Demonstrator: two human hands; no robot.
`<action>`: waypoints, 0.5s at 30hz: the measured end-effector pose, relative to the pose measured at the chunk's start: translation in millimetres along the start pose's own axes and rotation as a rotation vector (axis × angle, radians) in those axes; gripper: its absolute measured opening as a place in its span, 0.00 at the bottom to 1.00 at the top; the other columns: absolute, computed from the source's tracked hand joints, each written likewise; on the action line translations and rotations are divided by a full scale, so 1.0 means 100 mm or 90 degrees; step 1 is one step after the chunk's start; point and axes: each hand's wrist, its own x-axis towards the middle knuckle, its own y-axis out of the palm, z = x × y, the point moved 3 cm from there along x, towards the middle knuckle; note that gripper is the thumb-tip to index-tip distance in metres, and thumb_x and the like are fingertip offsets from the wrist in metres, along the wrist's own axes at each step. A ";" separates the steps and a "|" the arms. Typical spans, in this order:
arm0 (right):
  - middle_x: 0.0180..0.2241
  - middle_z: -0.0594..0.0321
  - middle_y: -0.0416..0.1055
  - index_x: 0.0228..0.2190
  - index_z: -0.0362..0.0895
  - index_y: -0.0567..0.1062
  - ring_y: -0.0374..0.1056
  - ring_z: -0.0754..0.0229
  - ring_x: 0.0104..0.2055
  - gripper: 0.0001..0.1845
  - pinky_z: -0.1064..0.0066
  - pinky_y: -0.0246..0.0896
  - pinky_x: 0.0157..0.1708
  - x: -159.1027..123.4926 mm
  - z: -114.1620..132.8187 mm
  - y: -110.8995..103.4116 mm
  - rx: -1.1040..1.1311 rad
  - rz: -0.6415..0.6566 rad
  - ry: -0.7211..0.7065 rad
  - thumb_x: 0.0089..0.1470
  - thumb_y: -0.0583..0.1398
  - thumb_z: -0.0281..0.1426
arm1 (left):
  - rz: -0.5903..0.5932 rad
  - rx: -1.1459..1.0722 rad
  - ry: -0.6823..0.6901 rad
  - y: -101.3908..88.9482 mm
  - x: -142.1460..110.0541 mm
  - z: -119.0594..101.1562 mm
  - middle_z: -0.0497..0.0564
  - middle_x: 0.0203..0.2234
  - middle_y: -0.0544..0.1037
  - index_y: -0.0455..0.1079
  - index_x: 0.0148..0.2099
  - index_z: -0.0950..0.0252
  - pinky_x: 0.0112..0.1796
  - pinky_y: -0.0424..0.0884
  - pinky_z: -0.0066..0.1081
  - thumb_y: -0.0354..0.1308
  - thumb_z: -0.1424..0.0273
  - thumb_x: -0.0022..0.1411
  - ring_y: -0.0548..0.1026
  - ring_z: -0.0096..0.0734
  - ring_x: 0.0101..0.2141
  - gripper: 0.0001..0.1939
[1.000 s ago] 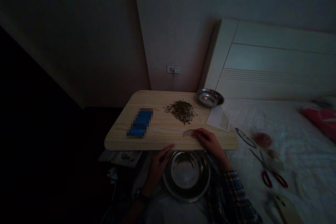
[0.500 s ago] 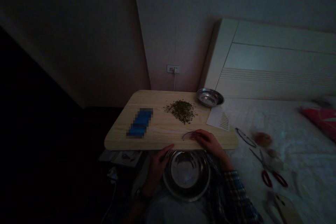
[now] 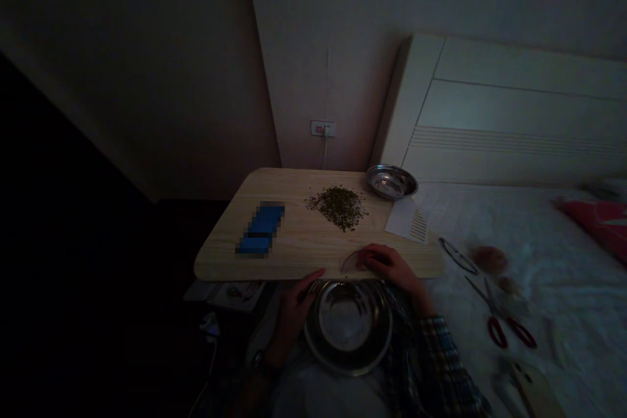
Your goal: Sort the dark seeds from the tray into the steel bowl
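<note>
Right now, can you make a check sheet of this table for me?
Surface: pale wooden tabletop, rounded corners.
Job's things: pile of dark green grains; thin clear curved piece; round metal bowl below near edge.
Clutter: pixelated blue rectangle; white toothed sheet; second metal bowl; red-handled metal scissors on white bed.
Grip: right fingers hold the clear piece; left fingers at near edge.
Cables: white cord in wall socket.
Surroundings: white panelled headboard.

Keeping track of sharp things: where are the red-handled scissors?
In the head view, the scissors lie at lower right on the white bedding, to the right of the person's checked right sleeve.
</note>
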 end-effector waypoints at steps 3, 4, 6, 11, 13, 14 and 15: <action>0.32 0.60 0.76 0.40 0.43 0.72 0.71 0.57 0.36 0.15 0.64 0.64 0.41 0.00 -0.05 0.00 0.020 0.000 0.020 0.53 0.56 0.38 | -0.005 -0.001 0.003 0.00 0.00 0.02 0.51 0.47 0.74 0.70 0.49 0.62 0.53 0.62 0.39 0.52 0.72 0.55 0.70 0.36 0.49 0.18; 0.32 0.60 0.76 0.40 0.43 0.72 0.71 0.56 0.36 0.15 0.64 0.64 0.41 0.00 -0.07 0.00 0.018 -0.001 0.023 0.53 0.57 0.38 | -0.005 -0.001 0.003 0.00 0.00 0.03 0.51 0.47 0.74 0.70 0.49 0.62 0.53 0.62 0.39 0.51 0.72 0.55 0.70 0.35 0.49 0.18; 0.32 0.60 0.76 0.39 0.43 0.73 0.71 0.57 0.37 0.15 0.64 0.63 0.42 -0.01 -0.09 -0.01 0.014 -0.008 0.025 0.53 0.57 0.38 | 0.000 -0.001 0.000 0.01 0.00 0.02 0.50 0.48 0.74 0.69 0.49 0.62 0.53 0.61 0.39 0.51 0.72 0.55 0.70 0.35 0.49 0.19; 0.33 0.60 0.75 0.39 0.43 0.72 0.71 0.57 0.38 0.14 0.64 0.63 0.43 -0.01 -0.14 -0.02 0.028 -0.046 0.024 0.53 0.56 0.37 | 0.005 0.008 -0.003 0.00 -0.01 -0.04 0.50 0.48 0.74 0.69 0.49 0.62 0.54 0.61 0.38 0.52 0.73 0.54 0.69 0.35 0.49 0.19; 0.34 0.59 0.75 0.40 0.43 0.72 0.71 0.57 0.38 0.14 0.64 0.63 0.42 0.00 -0.17 -0.05 0.030 -0.079 0.025 0.53 0.56 0.37 | 0.009 0.008 -0.005 0.00 -0.01 -0.06 0.50 0.48 0.74 0.69 0.50 0.62 0.53 0.61 0.38 0.52 0.73 0.54 0.70 0.35 0.49 0.19; 0.34 0.59 0.75 0.39 0.43 0.72 0.71 0.57 0.38 0.14 0.64 0.63 0.42 0.00 -0.18 -0.06 0.029 -0.095 0.027 0.53 0.56 0.37 | 0.011 0.007 -0.006 0.00 -0.01 -0.06 0.50 0.48 0.74 0.69 0.50 0.62 0.53 0.61 0.38 0.52 0.73 0.54 0.70 0.35 0.49 0.19; 0.35 0.59 0.75 0.39 0.43 0.72 0.71 0.57 0.38 0.14 0.64 0.63 0.42 0.01 -0.19 -0.07 0.025 -0.112 0.027 0.53 0.56 0.37 | 0.010 0.008 -0.005 0.00 -0.01 -0.06 0.50 0.48 0.74 0.69 0.50 0.62 0.54 0.61 0.38 0.51 0.73 0.54 0.70 0.35 0.49 0.19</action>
